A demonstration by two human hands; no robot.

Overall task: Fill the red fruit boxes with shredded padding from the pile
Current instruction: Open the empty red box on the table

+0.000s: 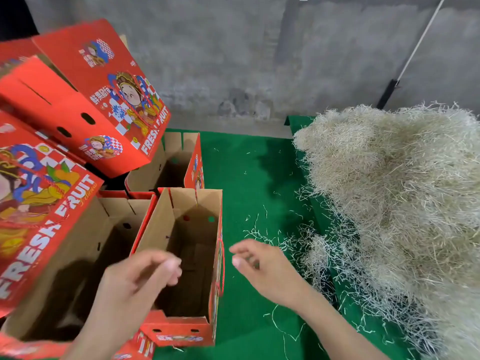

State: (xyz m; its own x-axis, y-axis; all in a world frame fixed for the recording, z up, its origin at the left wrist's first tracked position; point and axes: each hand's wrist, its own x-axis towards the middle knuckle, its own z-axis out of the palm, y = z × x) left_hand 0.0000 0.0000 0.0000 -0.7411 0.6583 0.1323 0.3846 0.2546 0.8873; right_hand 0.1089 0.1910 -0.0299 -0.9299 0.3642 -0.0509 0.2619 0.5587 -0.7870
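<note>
Left hand (145, 271): nearest cam, over near-left rim of the open box; fingers loosely curled, thumb close to fingertips, nothing held.
Right hand (259, 263): just right of that box, above bare green; fingers relaxed & half-curled, empty; slight blur, exact finger pose unclear.
Open box (155, 229): red outside, brown card inside; upright toward the tabletop's near edge, left of centre; inside looks bare, no padding seen.
Red cord handle (222, 266): hangs on the box's right wall.
Padding pile (402, 190): big pale shredded heap along the tabletop's right edge up to the far right corner; apart from box mouth, near right hand.
Loose strands (272, 237): thin scatter on green between pile & box.
Tabletop (246, 172): green cover, meets a grey wall (259, 61) at far edge.
Other boxes: second open box (85, 237) touching left of the first, third open box (176, 162) behind it; both look unfilled. Closed boxes (104, 100) stacked tilted at far left.
Step, my read: start of fill, approx. nothing done; next = grab from pile.
How to do well: use both hands, scoop a big loose clump off pile's near lower edge, not a few pinched strands. Lift clear before crossing so it doesn't trail. Drop straight into box mouth, press lightly into corners, keep cord handle outside.
Risk: strands snag & spill on green; a knock could shift the box.
</note>
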